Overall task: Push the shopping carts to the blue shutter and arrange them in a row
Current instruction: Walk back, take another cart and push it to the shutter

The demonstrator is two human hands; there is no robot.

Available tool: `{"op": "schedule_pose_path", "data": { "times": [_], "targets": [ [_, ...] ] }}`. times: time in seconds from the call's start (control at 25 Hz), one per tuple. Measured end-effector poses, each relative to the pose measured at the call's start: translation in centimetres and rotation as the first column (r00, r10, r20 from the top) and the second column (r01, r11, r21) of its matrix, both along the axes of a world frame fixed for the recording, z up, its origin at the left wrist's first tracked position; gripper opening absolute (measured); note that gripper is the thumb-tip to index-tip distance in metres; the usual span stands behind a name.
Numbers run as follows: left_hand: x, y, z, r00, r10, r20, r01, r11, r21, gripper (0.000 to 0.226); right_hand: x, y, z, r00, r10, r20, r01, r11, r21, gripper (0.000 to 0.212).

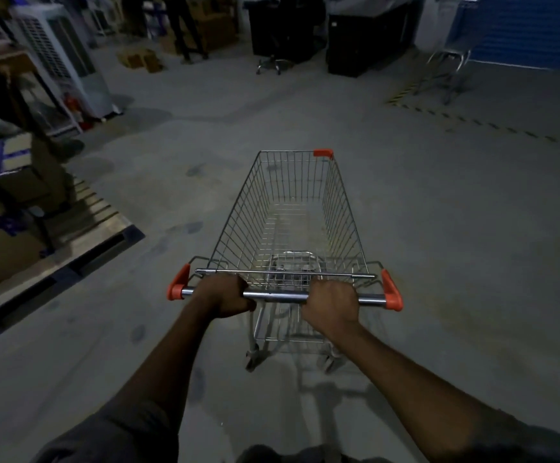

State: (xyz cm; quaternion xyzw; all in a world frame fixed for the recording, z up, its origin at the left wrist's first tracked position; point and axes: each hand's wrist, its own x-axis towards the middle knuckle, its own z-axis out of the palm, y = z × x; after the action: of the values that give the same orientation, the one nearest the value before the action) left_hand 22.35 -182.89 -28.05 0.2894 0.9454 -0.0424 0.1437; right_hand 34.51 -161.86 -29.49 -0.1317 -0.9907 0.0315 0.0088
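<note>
An empty wire shopping cart (292,208) with orange corner caps stands on the concrete floor right in front of me. My left hand (226,295) grips the left part of its steel handle bar (275,296), and my right hand (332,300) grips the right part. The blue shutter (535,28) fills the far right corner. A second shopping cart (455,58) stands in front of the shutter's left edge, blurred in the dim light.
A wooden pallet (71,242) stacked with cardboard boxes lies at the left. An air cooler (61,58) stands at the far left. A person's legs (186,31), a swivel chair base (271,65) and a dark cabinet (362,38) are at the back. Yellow-black floor tape (405,91) marks the right.
</note>
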Motion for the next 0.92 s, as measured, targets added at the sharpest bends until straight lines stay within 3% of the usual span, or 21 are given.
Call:
{"op": "schedule_pose_path", "data": {
  "times": [0.12,0.24,0.36,0.6,0.76,0.92],
  "targets": [
    [-4.1,3.6,0.1,0.976,0.015,0.216,-0.016,1.0,0.0,0.046,-2.6,3.5,1.6,0.991,0.002,0.137,0.017,0.99,-0.138,0.035],
    [-8.2,7.5,0.7,0.845,0.042,0.532,-0.02,0.999,-0.046,0.045,-5.3,7.1,3.5,0.938,0.063,0.341,0.025,0.968,-0.248,0.032],
    [-11.8,11.4,0.9,0.756,0.038,0.654,0.002,0.998,-0.062,0.04,-8.2,9.9,4.2,0.893,0.071,0.444,0.068,0.954,-0.29,0.028],
    [-18.8,18.1,1.0,0.746,-0.116,0.656,0.148,0.989,0.006,0.033,-13.2,14.1,2.7,0.961,-0.138,0.24,0.163,0.983,-0.09,0.04],
    [-23.1,21.0,0.4,0.751,-0.234,0.618,0.196,0.972,0.13,0.04,-15.9,16.0,1.8,0.968,-0.209,0.139,0.212,0.977,-0.01,0.031],
    [-26.3,23.2,0.3,0.857,-0.368,0.362,0.329,0.93,0.167,0.043,-18.4,18.2,1.3,0.958,-0.271,0.094,0.273,0.962,-0.001,0.026]
  ]
}}
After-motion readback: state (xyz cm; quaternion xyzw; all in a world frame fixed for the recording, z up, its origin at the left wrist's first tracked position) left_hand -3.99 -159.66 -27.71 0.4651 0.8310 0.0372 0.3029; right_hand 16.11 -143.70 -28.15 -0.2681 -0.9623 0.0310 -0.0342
